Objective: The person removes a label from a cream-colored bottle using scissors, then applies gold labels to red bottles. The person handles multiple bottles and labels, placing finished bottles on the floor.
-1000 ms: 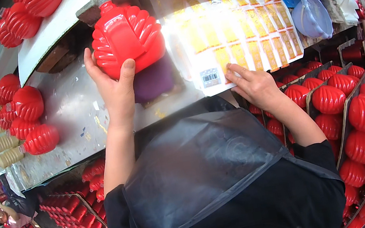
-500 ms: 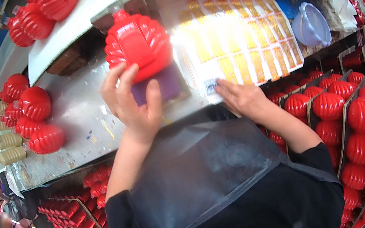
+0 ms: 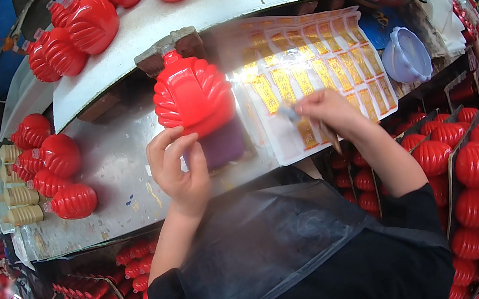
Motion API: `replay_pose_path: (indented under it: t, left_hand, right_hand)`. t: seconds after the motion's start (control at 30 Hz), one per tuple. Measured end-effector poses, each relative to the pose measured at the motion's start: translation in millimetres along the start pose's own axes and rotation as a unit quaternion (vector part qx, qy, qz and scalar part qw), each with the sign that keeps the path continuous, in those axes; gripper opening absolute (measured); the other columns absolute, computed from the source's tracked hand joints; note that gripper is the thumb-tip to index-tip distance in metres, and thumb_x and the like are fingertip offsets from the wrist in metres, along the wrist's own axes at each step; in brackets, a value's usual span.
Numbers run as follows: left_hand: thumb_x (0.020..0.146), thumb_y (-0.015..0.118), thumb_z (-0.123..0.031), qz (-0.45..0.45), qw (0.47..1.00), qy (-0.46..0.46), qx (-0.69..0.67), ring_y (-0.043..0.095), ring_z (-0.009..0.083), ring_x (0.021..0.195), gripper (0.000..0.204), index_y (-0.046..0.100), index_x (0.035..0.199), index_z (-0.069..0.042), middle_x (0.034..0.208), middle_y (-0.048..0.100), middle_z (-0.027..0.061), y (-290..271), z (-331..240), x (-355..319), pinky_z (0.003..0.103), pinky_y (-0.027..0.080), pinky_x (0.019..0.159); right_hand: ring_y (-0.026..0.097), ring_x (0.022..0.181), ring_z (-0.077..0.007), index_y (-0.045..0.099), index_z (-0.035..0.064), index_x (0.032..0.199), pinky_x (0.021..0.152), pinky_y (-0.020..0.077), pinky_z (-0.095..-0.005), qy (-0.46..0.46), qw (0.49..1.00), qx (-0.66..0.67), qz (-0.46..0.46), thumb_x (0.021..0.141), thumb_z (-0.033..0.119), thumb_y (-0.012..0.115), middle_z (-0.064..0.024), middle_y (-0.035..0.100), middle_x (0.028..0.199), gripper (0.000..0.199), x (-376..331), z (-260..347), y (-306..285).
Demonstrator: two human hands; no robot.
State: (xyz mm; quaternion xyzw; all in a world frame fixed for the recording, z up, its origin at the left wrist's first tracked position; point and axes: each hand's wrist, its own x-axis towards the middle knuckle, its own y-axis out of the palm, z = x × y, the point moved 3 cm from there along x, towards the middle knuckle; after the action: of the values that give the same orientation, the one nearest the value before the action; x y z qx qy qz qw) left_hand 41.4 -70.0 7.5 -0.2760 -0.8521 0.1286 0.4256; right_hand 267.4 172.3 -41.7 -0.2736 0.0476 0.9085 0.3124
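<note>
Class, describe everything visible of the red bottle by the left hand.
The bottle is glossy red, apparently plastic, with curved ribs flanking a smooth central panel and a clear neck. It lies panel up, neck at a grey block, base over a purple pad. The left hand seems to touch its lower left edge.

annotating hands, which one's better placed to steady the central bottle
Probably the left hand, at the lower edge of the central bottle; the right hand holds something blurred over the label sheet.
</note>
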Motion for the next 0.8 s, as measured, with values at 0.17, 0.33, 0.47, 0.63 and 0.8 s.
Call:
replay_pose_path:
  t: [0.17, 0.33, 0.47, 0.63, 0.8]
  left_hand:
    - [0.087, 0.069, 0.009, 0.006, 0.999, 0.033, -0.005, 0.062, 0.0273, 0.105, 0.019, 0.068, 0.101, -0.004, 0.114, 0.065, 0.0132, -0.1, -3.8, 7.0, 0.036, 0.049, 0.093]
    - [0.082, 0.072, 0.007, 0.077, 0.993, 0.09, -0.023, 0.067, 0.0296, 0.089, 0.019, 0.069, 0.095, -0.005, 0.097, 0.07, 0.0113, 1.8, -18.7, 22.5, 0.038, 0.053, 0.081]
    - [0.072, 0.073, 0.005, 0.181, 0.965, 0.165, -0.093, 0.069, 0.0306, 0.081, 0.026, 0.071, 0.097, -0.004, 0.092, 0.071, 0.011, 28.6, -36.1, 38.5, 0.041, 0.055, 0.072]
    - [0.073, 0.07, 0.002, 0.25, 0.945, 0.197, -0.076, 0.069, 0.0328, 0.088, 0.029, 0.071, 0.102, -0.004, 0.102, 0.071, 0.0138, 70.5, -53.5, 56.7, 0.043, 0.056, 0.076]
    - [0.081, 0.066, -0.007, 0.309, 0.928, 0.173, 0.113, 0.063, 0.0368, 0.114, 0.03, 0.071, 0.111, -0.004, 0.124, 0.064, 0.0201, 121.1, -50.4, 69.1, 0.048, 0.052, 0.095]
  right_hand:
    - [0.051, 0.051, -0.0075, 0.075, 0.0019, 0.104, 0.045, 0.0374, -0.0242, -0.101, 0.97, 0.197, -0.105, 0.096, 0.025, 0.077, 0.0018, 0.054, 0.059, 0.025, 94.6, 36.6, -20.2]
    - [0.067, 0.075, -0.026, 0.072, -0.0027, 0.093, 0.072, 0.0522, -0.0386, -0.244, 0.923, 0.019, -0.297, 0.098, 0.02, 0.065, -0.0206, 0.071, 0.081, 0.024, 166.1, 73.7, -25.8]
    - [0.067, 0.094, -0.048, 0.067, -0.0041, 0.103, 0.086, 0.0522, -0.0536, -0.303, 0.818, -0.323, -0.367, 0.098, 0.019, 0.057, -0.0298, 0.069, 0.098, 0.026, 168.3, 84.4, -18.8]
    - [0.065, 0.101, -0.0477, 0.068, 0.0014, 0.106, 0.089, 0.0514, -0.0554, -0.31, 0.787, -0.435, -0.308, 0.099, 0.02, 0.055, -0.0258, 0.067, 0.105, 0.024, 158.6, 81.5, -17.5]
    - [0.067, 0.098, -0.0422, 0.07, 0.0029, 0.098, 0.084, 0.0538, -0.0512, -0.322, 0.779, -0.49, -0.222, 0.098, 0.019, 0.06, -0.0182, 0.068, 0.105, 0.02, 145.9, 86.6, -22.3]
